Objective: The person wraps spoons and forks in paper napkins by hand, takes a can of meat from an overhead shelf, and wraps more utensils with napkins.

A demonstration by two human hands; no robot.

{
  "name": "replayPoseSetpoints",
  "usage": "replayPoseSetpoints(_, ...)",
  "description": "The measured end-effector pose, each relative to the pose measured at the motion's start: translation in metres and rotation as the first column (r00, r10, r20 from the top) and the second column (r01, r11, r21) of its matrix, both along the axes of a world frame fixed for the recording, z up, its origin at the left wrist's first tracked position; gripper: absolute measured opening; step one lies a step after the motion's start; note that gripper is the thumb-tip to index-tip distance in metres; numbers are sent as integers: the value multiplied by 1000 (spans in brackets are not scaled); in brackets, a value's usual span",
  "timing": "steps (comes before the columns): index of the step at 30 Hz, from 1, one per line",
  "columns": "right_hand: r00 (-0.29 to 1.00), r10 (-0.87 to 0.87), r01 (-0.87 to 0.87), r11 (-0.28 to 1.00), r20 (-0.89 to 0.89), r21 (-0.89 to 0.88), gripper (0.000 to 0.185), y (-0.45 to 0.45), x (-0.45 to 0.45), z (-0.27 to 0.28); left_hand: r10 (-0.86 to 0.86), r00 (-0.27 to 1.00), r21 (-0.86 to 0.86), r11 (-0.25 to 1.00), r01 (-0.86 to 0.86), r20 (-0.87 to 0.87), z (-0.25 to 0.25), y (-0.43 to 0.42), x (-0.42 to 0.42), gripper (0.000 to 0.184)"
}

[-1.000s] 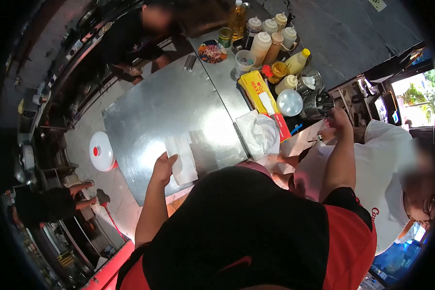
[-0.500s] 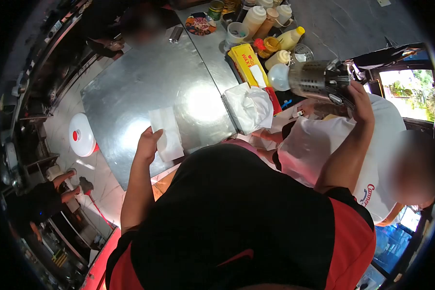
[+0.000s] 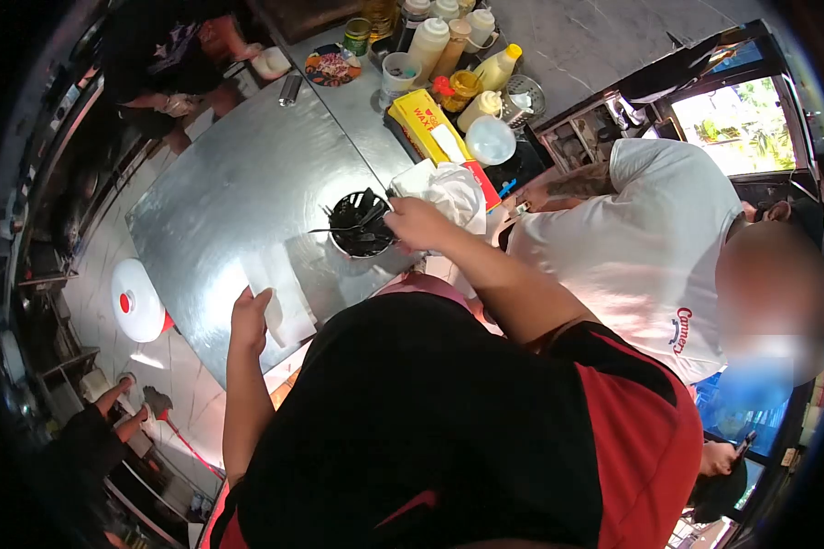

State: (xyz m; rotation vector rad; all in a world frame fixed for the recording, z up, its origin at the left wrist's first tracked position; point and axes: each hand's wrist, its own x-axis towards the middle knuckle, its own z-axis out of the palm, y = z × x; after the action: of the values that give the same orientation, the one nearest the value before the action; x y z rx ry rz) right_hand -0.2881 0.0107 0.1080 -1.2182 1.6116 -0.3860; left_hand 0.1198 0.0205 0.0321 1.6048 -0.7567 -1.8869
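Note:
My left hand (image 3: 250, 320) is closed at the near edge of the steel table, pinching a folded white paper napkin (image 3: 282, 291) that lies over the metal. My right hand (image 3: 418, 224) grips the rim side of a perforated metal cutlery holder (image 3: 362, 240). Inside it stand several dark-handled utensils (image 3: 368, 212), whose exact kinds I cannot make out. The holder is over the table to the right of the napkin; whether its base touches the surface cannot be seen. Crumpled white paper (image 3: 453, 194) lies just beyond my right hand.
Wax paper boxes (image 3: 424, 123), squeeze bottles (image 3: 428, 50) and a translucent round bowl (image 3: 491, 140) stand at the back right. A person in a white shirt (image 3: 632, 242) is close on my right. Another person (image 3: 160, 55) is at the table's far left. A white-lidded container (image 3: 139, 300) stands left.
My right hand has brought the cutlery holder from the far right, where it was tilted sideways, leftward over the steel table. My left hand keeps hold of the napkin. The view has shifted somewhat.

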Motion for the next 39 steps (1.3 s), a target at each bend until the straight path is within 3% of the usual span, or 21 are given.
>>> replayPoseSetpoints(4,997,56,-55,998,-52,17,38,-3,14,-22,5,1000,8,1000,-5,25,-8,11,22,38)
replayPoseSetpoints(8,977,207,-201,975,-52,99,52,-11,9,-2,26,999,53,998,-27,31,-23,17,35,34)
replayPoseSetpoints(9,983,182,-183,967,24,177,66,-13,2,15,50,998,69,996,-52,42,-24,17,34,31)
replayPoseSetpoints(10,970,226,-239,951,84,195,63,-25,-16,21,48,998,63,997,-51,41,-24,16,33,30)
replayPoseSetpoints(11,983,86,-106,987,161,119,57,-34,-36,23,51,998,59,997,-53,39,-25,16,33,30)
replayPoseSetpoints(14,943,-332,317,909,-13,-271,37,-66,-104,19,41,999,37,998,-42,21,-25,20,31,27)
replayPoseSetpoints(15,906,-347,244,896,-242,-370,29,-79,-130,4,33,999,24,999,-33,14,-22,19,31,27)
replayPoseSetpoints(18,675,-120,-45,978,-728,-202,30,-94,-157,-24,45,999,22,999,-45,18,-21,14,30,26)
replayPoseSetpoints(22,681,-193,69,977,-706,-201,31,-97,-133,-19,39,999,2,999,-39,33,-15,10,33,28)
replayPoseSetpoints(26,687,-90,62,996,-721,-65,29,-103,-118,-11,49,997,25,998,-50,57,-8,8,32,28)
replayPoseSetpoints(30,716,-142,99,990,-683,-102,30,-109,-124,-35,63,998,16,998,-64,10,-11,10,34,31)
replayPoseSetpoints(36,784,-95,56,995,-613,-83,28,-118,-143,-55,57,998,27,998,-57,6,-15,5,31,32)
replayPoseSetpoints(39,800,-74,-28,987,-596,-160,30,-118,-150,-66,67,996,21,997,-68,57,-12,2,25,33)
